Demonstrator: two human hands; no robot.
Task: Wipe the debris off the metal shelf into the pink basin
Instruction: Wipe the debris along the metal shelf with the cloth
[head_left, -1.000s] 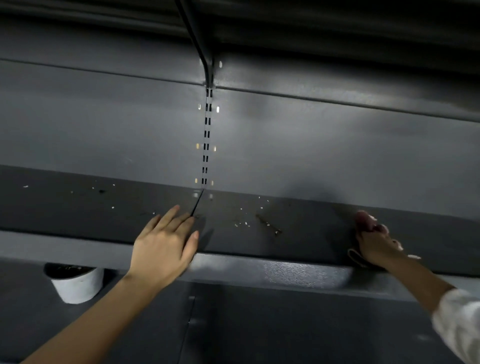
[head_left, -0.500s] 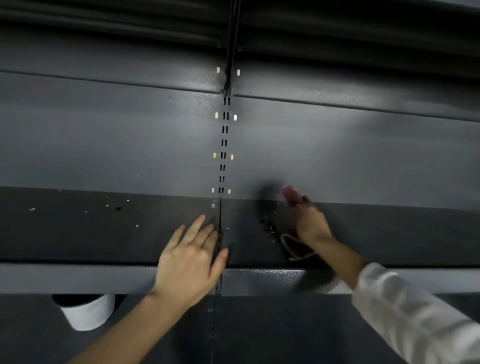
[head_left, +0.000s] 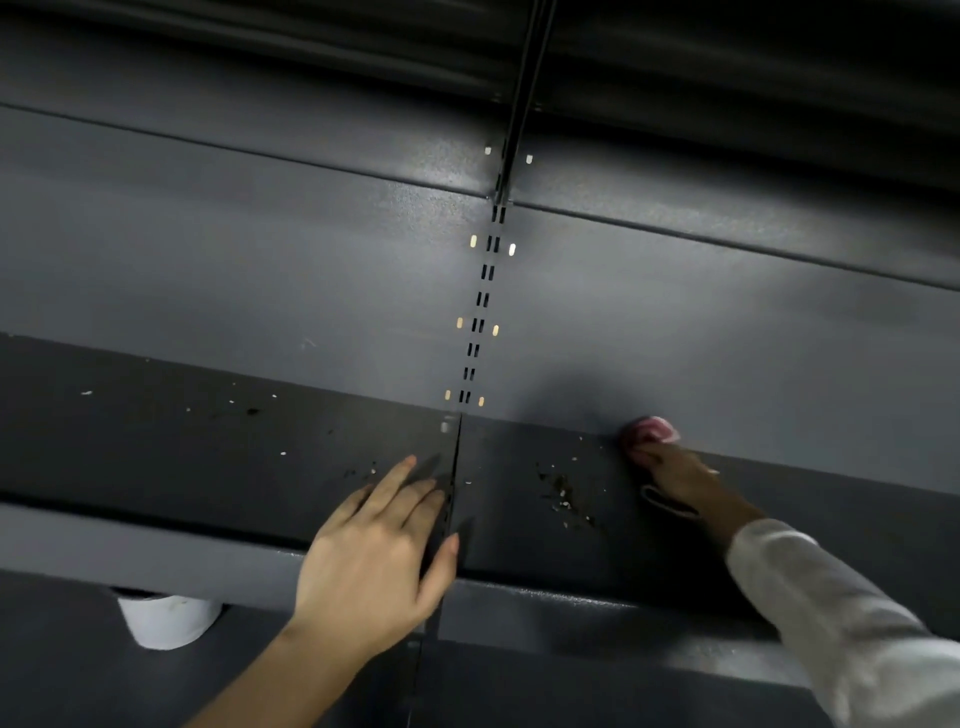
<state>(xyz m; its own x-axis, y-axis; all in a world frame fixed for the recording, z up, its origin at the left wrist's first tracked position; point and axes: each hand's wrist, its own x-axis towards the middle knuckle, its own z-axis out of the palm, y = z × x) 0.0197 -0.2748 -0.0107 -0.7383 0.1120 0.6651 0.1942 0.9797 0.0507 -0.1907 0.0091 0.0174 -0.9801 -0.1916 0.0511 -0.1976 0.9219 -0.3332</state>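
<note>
The dark grey metal shelf (head_left: 218, 467) runs across the view. A patch of brown and pale debris (head_left: 563, 493) lies on it right of the centre seam, and scattered specks (head_left: 249, 410) lie further left. My left hand (head_left: 379, 551) rests flat and open on the shelf's front edge beside the seam. My right hand (head_left: 675, 473) presses a pink and white cloth (head_left: 652, 430) against the shelf's back corner, to the right of the debris patch. No pink basin is in view.
A slotted upright (head_left: 480, 301) runs up the back panel above the seam. A white round container (head_left: 166, 618) shows under the shelf's front lip at lower left. Another shelf overhangs at the top.
My right hand swept the cloth left toward the seam, then moved back right and to the shelf's rear. The debris has gathered right of the seam. My left hand stayed in place.
</note>
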